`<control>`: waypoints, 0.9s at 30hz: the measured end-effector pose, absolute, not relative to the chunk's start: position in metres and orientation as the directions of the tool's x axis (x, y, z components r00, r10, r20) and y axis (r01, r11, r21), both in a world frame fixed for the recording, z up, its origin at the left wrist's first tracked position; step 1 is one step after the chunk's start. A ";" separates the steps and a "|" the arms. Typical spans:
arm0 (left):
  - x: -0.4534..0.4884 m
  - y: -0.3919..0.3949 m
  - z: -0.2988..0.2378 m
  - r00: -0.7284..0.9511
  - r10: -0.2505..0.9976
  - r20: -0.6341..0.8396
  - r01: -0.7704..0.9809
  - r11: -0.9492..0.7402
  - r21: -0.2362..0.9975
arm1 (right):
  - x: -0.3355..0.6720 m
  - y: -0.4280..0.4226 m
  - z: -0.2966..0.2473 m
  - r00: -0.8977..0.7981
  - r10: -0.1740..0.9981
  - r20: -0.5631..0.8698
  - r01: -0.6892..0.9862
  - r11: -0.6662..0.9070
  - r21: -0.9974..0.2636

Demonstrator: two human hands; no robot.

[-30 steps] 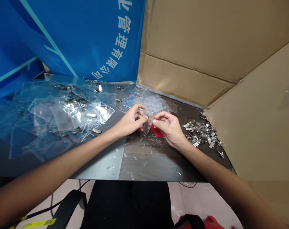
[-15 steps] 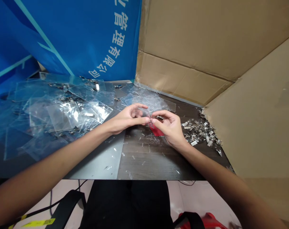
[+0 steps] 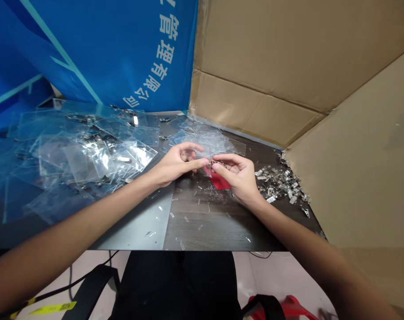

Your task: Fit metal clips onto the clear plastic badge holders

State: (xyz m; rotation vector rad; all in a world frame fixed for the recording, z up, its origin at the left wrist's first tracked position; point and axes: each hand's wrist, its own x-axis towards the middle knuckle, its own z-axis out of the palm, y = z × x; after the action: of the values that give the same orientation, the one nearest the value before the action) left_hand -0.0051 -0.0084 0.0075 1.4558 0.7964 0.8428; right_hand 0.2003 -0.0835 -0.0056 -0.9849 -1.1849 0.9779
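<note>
Clear badge holder (image 3: 202,153) has swung up from its tilted hang; metal clip (image 3: 218,164) now visible in right-hand fingers (image 3: 224,159); more red sheet (image 3: 216,181) exposed.

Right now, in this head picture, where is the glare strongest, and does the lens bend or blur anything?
In the head view, glare is strongest on the plastic sleeves; wide-angle distortion stretches the left forearm; the left hand and right hand look sharp, but the small metal clips are too fine to show clearly.
</note>
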 end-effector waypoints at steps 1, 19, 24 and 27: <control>-0.005 -0.009 0.008 0.477 0.877 0.057 0.017 -0.075 0.997 | 0.200 -0.084 -0.005 0.115 0.958 0.264 -0.084 0.274 -0.958; 0.000 -0.021 0.018 0.325 0.901 0.286 0.176 -0.355 0.918 | 0.196 -0.089 0.000 0.156 0.915 0.372 0.013 0.375 -0.927; 0.001 -0.020 0.018 0.330 0.910 0.252 0.178 -0.322 0.930 | 0.196 -0.090 0.002 0.170 0.895 0.412 0.115 0.398 -0.910; 0.001 -0.019 0.017 0.351 0.903 0.246 0.178 -0.322 0.930 | 0.197 -0.092 0.003 0.175 0.878 0.446 0.187 0.415 -0.891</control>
State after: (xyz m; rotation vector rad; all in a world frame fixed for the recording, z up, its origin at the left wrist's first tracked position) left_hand 0.0005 -0.0192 0.0174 1.7374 0.9646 1.0392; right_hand 0.1968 -0.0916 0.0031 -1.0647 -1.3309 0.6512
